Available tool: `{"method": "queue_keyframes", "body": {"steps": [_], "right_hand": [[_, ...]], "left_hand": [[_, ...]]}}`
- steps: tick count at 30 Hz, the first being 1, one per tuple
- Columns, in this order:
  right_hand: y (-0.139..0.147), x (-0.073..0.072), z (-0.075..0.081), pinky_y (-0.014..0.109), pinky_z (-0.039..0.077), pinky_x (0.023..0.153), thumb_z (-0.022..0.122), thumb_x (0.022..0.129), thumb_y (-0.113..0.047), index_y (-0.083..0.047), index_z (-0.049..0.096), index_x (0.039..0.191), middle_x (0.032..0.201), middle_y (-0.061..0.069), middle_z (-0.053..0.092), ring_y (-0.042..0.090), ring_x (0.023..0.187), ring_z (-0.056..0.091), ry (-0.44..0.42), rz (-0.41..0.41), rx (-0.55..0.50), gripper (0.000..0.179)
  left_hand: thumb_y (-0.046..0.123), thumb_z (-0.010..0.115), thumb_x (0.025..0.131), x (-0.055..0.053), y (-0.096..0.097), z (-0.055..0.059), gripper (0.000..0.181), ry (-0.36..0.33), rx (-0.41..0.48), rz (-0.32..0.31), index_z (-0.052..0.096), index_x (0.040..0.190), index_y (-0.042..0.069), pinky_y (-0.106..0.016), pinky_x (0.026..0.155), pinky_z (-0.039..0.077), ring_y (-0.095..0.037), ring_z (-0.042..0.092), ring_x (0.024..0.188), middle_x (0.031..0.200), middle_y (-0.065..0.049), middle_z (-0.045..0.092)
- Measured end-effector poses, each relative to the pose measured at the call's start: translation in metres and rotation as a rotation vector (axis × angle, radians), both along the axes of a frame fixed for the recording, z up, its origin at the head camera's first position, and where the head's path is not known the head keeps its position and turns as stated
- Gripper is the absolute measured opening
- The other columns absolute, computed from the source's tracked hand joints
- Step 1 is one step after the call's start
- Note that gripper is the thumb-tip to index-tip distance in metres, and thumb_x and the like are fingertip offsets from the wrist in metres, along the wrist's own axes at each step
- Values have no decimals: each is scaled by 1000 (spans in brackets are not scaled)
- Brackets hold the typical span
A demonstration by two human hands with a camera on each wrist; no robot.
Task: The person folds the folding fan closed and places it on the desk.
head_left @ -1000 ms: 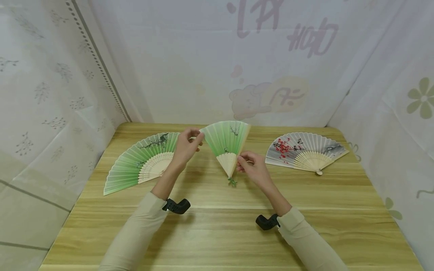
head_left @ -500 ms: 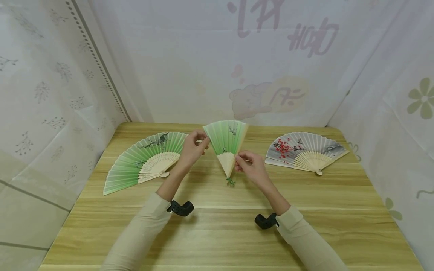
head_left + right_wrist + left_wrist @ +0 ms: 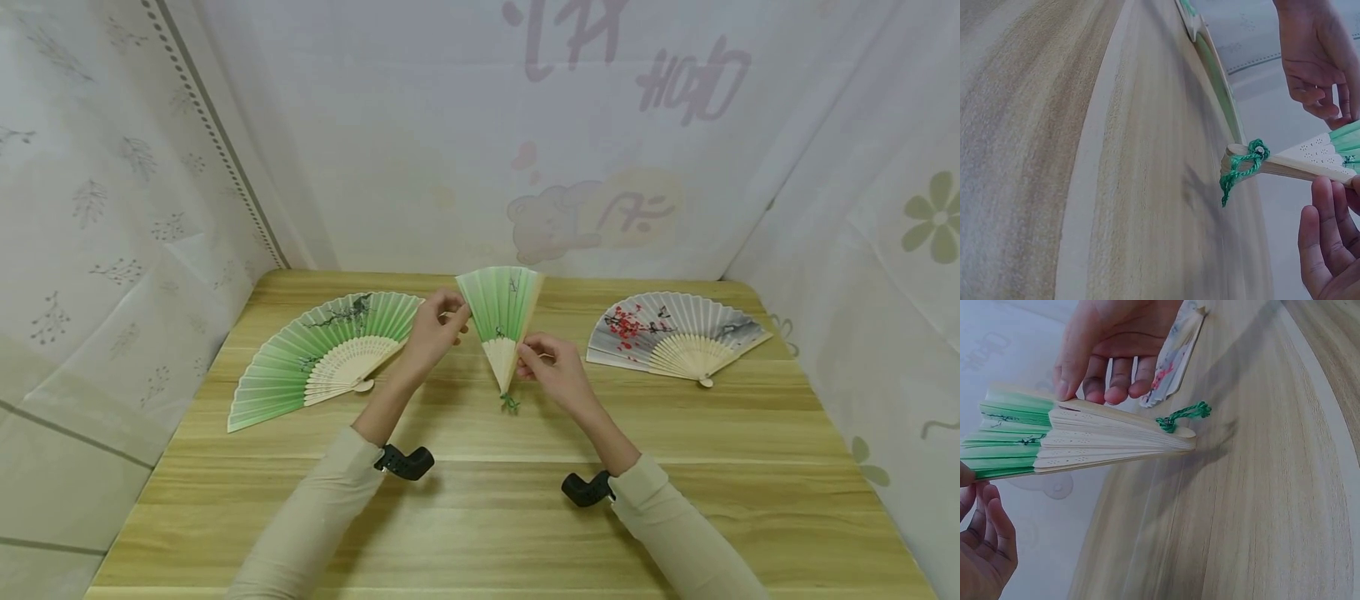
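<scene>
Because its leaf (image 3: 497, 302) looks thin, folding fan (image 3: 501, 331) wants gentle edge holds

Partly spread, the folding fan is held up left of the blossom fan (image 3: 675, 337). Left hand (image 3: 435, 333) pinches its left edge; right hand (image 3: 557, 367), nearer the blossom fan, pinches its right guard stick (image 3: 1297, 169). Probably very light. Ribs (image 3: 498, 358) look stiff; leaf likely tears easily. Best taken by the outer guard sticks.
</scene>
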State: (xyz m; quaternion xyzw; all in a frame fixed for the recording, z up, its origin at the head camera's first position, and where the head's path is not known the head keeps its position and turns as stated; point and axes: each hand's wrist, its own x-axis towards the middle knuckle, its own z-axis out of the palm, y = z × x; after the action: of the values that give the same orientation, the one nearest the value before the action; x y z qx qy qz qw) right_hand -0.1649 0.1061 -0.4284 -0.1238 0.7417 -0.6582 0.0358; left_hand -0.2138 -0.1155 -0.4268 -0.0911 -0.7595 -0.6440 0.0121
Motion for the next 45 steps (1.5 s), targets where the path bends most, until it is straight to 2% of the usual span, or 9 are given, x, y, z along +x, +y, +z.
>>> {"method": "queue_keyframes", "body": {"steps": [5, 10, 14, 16, 21, 30, 37, 42, 45], "right_hand": [[0, 1, 2, 64, 53, 79, 58, 102, 4, 20, 63, 104, 90, 37, 62, 63, 85, 60, -3, 2, 0, 17], [-1, 1, 3, 61, 55, 78, 58, 102, 4, 19, 65, 105, 91, 35, 63, 61, 84, 61, 16, 4, 19, 17], [-2, 0, 3, 62, 54, 78, 59, 101, 3, 18, 66, 105, 92, 34, 64, 60, 84, 62, 20, -1, 24, 16], [-1, -4, -7, 62, 55, 78, 61, 102, 0, 15, 67, 105, 91, 30, 66, 55, 82, 64, 29, -10, 27, 17], [3, -14, -29, 59, 56, 78, 63, 102, -5, 11, 70, 106, 92, 24, 68, 49, 82, 67, 24, -14, 34, 18], [-2, 0, 2, 59, 56, 79, 61, 101, 3, 18, 67, 105, 93, 30, 66, 58, 85, 63, 5, 7, 31, 17], [-2, 2, 4, 61, 54, 80, 61, 101, 3, 18, 67, 104, 94, 31, 66, 60, 86, 62, 4, 8, 15, 16], [-2, 2, 2, 63, 53, 80, 61, 100, 3, 18, 67, 104, 91, 33, 65, 61, 85, 61, 11, 16, 24, 16], [-3, 2, 2, 62, 54, 80, 61, 100, 3, 18, 67, 104, 92, 32, 65, 60, 85, 62, 9, 19, 25, 16]], "left_hand": [[8, 58, 104, 0, 2, 0, 14, 12, 5, 0, 59, 111, -4, -32, 63, 56, -19, 64, 76, 106, -28, 61], [4, 57, 103, -1, 5, -1, 10, 14, 20, 2, 59, 110, -4, -42, 67, 59, -18, 67, 76, 103, -22, 63], [4, 56, 103, -1, 7, -1, 12, 3, 46, 11, 58, 110, -5, -35, 65, 59, -18, 68, 77, 102, -19, 63], [4, 56, 103, -1, 8, 0, 12, -8, 55, 17, 58, 110, -5, -32, 64, 59, -18, 68, 77, 103, -19, 63], [4, 55, 103, -1, 11, 1, 10, -19, 59, 14, 57, 110, -4, -40, 68, 60, -19, 69, 77, 103, -17, 61], [6, 55, 104, -1, 14, -3, 13, -17, 54, 25, 58, 110, -5, -43, 71, 60, -19, 68, 78, 106, -19, 60], [6, 55, 104, 0, 17, -3, 11, -21, 58, 35, 58, 109, -4, -52, 73, 59, -26, 69, 80, 103, -16, 60], [3, 55, 103, 0, 19, -3, 8, 5, 57, 24, 58, 106, -3, -36, 65, 60, -45, 67, 87, 103, -16, 61], [3, 55, 103, 0, 20, -2, 6, 14, 53, 23, 58, 105, -3, -30, 62, 58, -48, 67, 88, 102, -17, 60]]}}
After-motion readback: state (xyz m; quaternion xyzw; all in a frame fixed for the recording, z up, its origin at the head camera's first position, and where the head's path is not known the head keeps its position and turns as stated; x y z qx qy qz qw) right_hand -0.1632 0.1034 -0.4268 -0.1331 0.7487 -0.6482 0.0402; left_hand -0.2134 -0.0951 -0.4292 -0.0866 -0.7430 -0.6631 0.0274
